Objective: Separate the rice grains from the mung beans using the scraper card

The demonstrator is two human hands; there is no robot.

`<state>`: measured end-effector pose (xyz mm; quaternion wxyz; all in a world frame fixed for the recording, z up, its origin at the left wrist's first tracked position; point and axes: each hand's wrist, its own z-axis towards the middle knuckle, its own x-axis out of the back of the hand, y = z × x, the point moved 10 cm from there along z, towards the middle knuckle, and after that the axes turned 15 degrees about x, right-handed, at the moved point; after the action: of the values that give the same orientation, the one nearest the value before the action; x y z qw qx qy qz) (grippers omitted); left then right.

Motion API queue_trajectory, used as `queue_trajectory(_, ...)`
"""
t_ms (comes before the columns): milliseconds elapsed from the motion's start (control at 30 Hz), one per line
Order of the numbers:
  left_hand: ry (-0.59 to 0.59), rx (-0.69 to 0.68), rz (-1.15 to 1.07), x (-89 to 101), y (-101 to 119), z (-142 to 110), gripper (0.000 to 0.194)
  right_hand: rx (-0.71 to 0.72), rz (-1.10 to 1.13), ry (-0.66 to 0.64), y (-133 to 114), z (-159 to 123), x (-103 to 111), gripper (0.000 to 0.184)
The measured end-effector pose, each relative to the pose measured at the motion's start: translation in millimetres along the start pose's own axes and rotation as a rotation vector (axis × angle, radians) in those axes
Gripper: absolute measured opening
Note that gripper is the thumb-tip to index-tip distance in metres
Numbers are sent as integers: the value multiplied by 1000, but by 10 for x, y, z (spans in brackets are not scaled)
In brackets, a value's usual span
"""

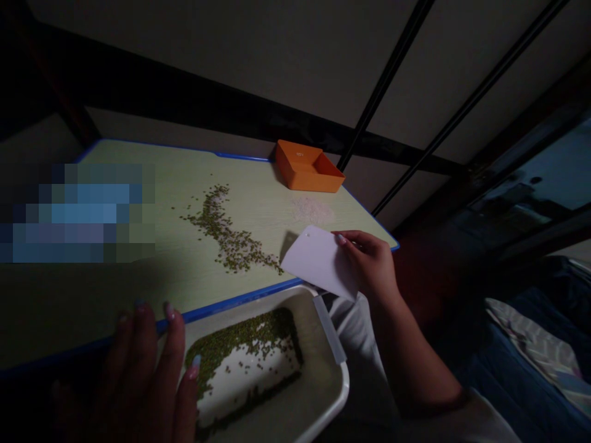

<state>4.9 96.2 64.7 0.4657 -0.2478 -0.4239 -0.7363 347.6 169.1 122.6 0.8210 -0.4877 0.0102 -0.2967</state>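
My right hand [373, 261] pinches a white dough scraper [318, 258], a flat sheet with a small hole in one corner. Its lower left corner touches or nearly touches the end of a trail of green beans [231, 243], which look like mung beans with pale grains among them, on the table. At the lower left is my left hand [148, 369], fingers stretched and apart, over the left side of a white plastic bin [318, 384]. Whether it presses on the hidden rim I cannot tell. More green beans [240, 335] lie along the bin's floor.
The pale table [184, 292] has a blue edge. An orange open tray [314, 178] stands at its far right, with a patch of whitish grains [311, 210] in front. A wall with dark strips rises behind. Dark blue cloth [512, 369] lies at the right.
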Motion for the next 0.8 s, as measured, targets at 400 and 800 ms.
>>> queue_trajectory(400,18,22,-7,66,99,27,73,-19,20,-64,-62,-24,-88,19)
queue_trajectory(800,4,36,37,37,22,24,72,34,80,-95,-203,-32,-119,14)
